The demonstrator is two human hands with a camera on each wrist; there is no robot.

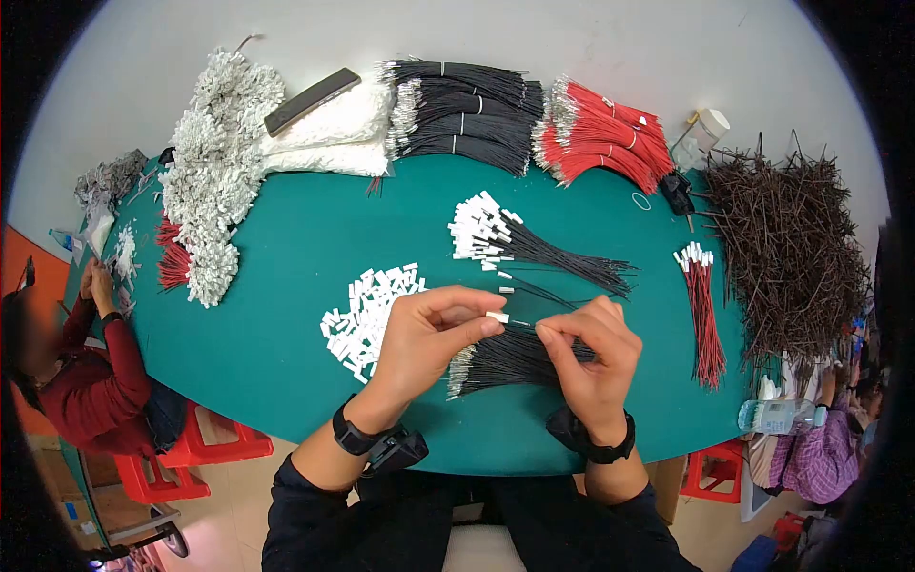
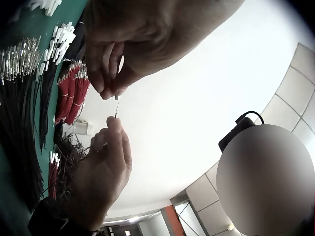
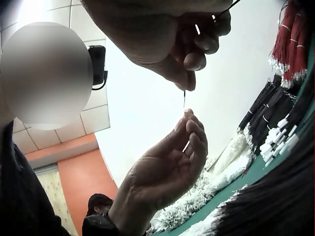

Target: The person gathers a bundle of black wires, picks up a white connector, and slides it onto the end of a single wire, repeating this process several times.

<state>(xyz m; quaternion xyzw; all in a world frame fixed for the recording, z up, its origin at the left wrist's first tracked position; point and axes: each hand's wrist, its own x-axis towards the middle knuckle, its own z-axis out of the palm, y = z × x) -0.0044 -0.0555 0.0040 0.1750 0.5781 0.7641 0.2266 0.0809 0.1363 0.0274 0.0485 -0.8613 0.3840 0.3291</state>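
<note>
Between the thumb and finger of my left hand (image 1: 424,336) is a small white connector (image 1: 497,316). My right hand (image 1: 599,360) pinches a black wire close to its metal tip (image 1: 519,323), which points at the connector; in the right wrist view the wire (image 3: 184,97) spans the short space between the two hands. Whether the tip touches the connector I cannot tell. Under the hands lies a bundle of black wires (image 1: 505,362) with bare metal ends. Loose white connectors (image 1: 367,315) are heaped left of it, and black wires with white connectors (image 1: 481,229) lie beyond.
Black bundles (image 1: 477,119), red bundles (image 1: 610,138) and white bags (image 1: 334,133) line the far edge of the green table (image 1: 286,324). Red wires with connectors (image 1: 702,319) and a brown tangled pile (image 1: 791,253) are at right. A person in red (image 1: 105,386) sits at left.
</note>
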